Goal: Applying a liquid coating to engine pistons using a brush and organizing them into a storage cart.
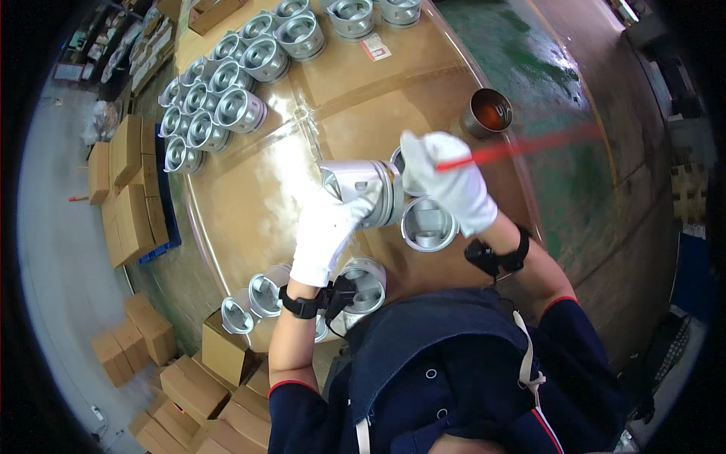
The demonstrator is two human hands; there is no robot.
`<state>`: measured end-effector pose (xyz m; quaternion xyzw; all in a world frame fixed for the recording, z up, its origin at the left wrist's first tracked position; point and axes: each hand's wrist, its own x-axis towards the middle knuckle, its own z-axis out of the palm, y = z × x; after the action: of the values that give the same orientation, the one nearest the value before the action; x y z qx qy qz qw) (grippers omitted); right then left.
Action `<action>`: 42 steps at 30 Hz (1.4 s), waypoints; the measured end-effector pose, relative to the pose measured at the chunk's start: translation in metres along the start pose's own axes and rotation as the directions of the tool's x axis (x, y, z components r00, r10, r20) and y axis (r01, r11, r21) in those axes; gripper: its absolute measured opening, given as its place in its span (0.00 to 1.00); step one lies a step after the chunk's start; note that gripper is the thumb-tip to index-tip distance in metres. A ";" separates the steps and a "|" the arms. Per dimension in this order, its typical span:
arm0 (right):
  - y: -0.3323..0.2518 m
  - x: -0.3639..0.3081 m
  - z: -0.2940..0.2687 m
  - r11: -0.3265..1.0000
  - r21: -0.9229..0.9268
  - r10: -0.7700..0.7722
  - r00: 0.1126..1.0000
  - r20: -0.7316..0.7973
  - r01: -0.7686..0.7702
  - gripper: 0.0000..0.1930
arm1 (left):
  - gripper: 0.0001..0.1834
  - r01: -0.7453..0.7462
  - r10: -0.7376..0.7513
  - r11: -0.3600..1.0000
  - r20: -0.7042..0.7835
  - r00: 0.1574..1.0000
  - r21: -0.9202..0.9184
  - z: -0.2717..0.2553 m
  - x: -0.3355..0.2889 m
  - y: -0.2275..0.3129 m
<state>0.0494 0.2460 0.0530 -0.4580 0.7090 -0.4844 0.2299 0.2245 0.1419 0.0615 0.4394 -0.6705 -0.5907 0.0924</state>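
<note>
My left hand [324, 227], in a white glove, grips a silver engine piston [354, 177] tilted on its side above the cardboard-covered table. Ring grooves on the piston face my right hand [455, 181], also gloved in white. That hand is closed around a thin red-handled tool [522, 148], smeared by motion; its working end is hidden by the fingers. Just below the right hand, another piston [429, 225] stands on the table, and one more is partly covered behind the hand. A metal cup [473, 125] of reddish-brown liquid stands near the table's right edge.
Many pistons [240, 110] stand in rows at the far left of the table [393, 91]. Several more, including a piston [363, 286], sit along the near edge by my left forearm. Cardboard boxes [132, 219] are stacked on the floor to the left.
</note>
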 end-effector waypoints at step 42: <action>0.142 -0.012 -0.122 0.832 0.378 0.537 0.762 -0.362 -0.406 0.24 | 0.31 -0.563 0.651 0.074 0.388 0.652 0.823 0.120 0.038 -0.007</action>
<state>-0.0991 0.3299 -0.0241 -0.0997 0.7604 -0.5972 0.2350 0.1280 0.2012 0.0063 0.1172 -0.9876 -0.0141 0.1032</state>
